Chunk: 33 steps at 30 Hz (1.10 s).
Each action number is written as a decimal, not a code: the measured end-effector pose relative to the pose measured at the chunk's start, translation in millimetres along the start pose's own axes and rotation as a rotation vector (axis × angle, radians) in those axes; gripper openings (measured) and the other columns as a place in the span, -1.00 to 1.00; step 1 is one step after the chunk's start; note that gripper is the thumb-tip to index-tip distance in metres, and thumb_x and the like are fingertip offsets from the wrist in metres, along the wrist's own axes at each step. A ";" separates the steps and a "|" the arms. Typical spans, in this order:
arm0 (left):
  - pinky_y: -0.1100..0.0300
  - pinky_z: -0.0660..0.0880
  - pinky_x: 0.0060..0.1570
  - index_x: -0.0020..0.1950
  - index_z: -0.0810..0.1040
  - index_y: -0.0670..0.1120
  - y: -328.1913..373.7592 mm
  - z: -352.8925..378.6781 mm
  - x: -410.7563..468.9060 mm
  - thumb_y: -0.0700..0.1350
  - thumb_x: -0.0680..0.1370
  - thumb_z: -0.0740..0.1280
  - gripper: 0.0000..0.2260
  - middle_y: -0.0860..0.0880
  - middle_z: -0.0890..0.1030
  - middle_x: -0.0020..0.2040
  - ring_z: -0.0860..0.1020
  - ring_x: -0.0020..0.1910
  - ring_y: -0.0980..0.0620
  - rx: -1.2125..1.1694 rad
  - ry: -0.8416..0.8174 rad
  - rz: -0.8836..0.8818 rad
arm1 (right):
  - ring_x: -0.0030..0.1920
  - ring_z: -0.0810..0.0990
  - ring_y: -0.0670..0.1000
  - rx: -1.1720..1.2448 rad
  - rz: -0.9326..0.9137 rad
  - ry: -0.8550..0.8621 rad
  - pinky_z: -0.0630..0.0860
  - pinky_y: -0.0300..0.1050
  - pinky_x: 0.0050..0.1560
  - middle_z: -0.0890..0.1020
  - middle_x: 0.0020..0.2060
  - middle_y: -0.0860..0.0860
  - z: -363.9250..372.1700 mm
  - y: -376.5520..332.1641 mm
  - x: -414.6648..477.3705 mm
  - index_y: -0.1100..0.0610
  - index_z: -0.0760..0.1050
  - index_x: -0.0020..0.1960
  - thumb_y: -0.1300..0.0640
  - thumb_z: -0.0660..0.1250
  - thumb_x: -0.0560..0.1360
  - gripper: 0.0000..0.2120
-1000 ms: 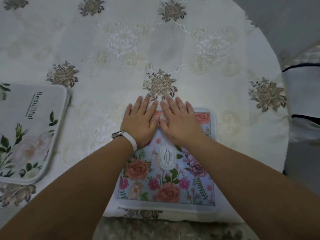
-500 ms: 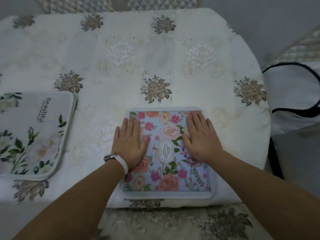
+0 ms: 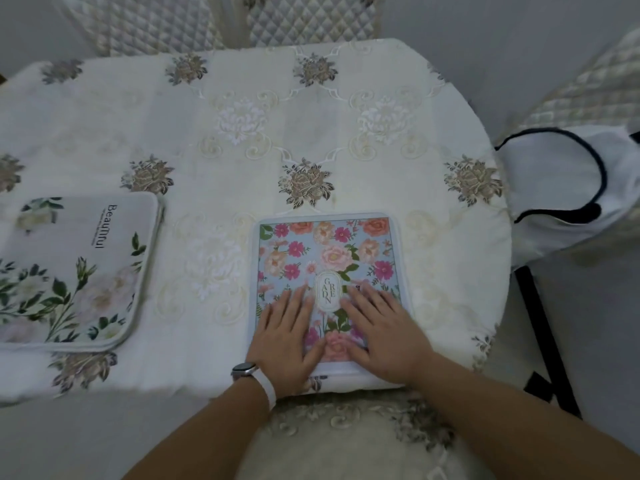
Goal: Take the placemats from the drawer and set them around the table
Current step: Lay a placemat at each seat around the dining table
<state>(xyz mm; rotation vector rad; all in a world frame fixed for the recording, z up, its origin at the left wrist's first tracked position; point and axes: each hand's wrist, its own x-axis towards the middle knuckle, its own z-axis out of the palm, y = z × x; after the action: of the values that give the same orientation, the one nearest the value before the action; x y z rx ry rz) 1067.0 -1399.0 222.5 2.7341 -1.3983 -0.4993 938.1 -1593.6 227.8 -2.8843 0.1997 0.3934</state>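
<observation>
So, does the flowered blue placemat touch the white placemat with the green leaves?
No, the blue placemat lies apart from the white placemat, with a strip of bare tablecloth between them.

Both hands slide back along the floral placemat [image 3: 329, 244] toward the near edge of the desk [image 3: 242, 150]. The left hand [image 3: 287, 337] and right hand [image 3: 384, 334], side by side at the mat's far edge a second ago, now lie flat and apart on its near half, uncovering the far flowers. The view widens, taking in quilted chair backs [image 3: 304, 19].
</observation>
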 end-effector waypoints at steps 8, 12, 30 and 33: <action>0.00 -0.13 0.52 0.58 -0.25 -0.03 -52.7 -8.7 -23.9 0.40 0.51 -0.21 -0.23 -0.01 -0.23 0.59 -0.22 0.57 0.03 -0.072 -0.028 -0.194 | 0.56 -0.27 0.03 0.069 0.335 -0.010 -0.23 0.02 0.54 -0.28 0.55 -0.01 -12.2 42.5 -9.7 0.01 -0.32 0.58 -0.36 -0.19 0.57 -0.27; 0.01 -0.02 0.53 0.61 -0.12 -0.12 -76.7 -27.1 -33.5 0.43 0.50 -0.19 -0.15 -0.07 -0.11 0.62 -0.10 0.59 -0.03 -0.084 -0.081 -0.235 | 0.58 -0.17 0.10 0.119 0.391 -0.076 -0.14 0.10 0.54 -0.15 0.60 0.05 -28.1 35.8 -19.7 0.07 -0.17 0.61 -0.31 -0.07 0.60 -0.26; 0.03 0.58 -0.12 0.23 0.59 -0.11 -145.3 -104.4 -116.9 0.18 0.48 0.19 -0.51 -0.15 0.63 0.10 0.61 -0.01 -0.17 -0.129 0.279 -0.071 | 0.20 0.47 0.04 0.033 0.133 0.161 0.48 0.00 0.17 0.50 0.25 -0.01 -115.7 -118.3 -4.4 0.05 0.38 0.40 -0.14 0.16 0.56 -0.52; -0.02 0.61 -0.10 0.22 0.61 -0.11 -152.1 -113.0 -133.2 0.17 0.46 0.21 -0.51 -0.19 0.63 0.10 0.63 0.00 -0.20 -0.091 0.287 -0.091 | 0.23 0.45 0.04 -0.038 0.029 0.171 0.45 -0.02 0.21 0.48 0.29 -0.01 -126.7 -132.7 -5.5 0.04 0.36 0.40 -0.17 0.13 0.57 -0.52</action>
<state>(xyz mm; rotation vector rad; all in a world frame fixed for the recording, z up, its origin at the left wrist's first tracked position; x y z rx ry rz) 1147.3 -1215.9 339.4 2.6728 -1.1586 -0.1592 985.9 -1495.0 375.1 -2.9553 0.2652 0.1559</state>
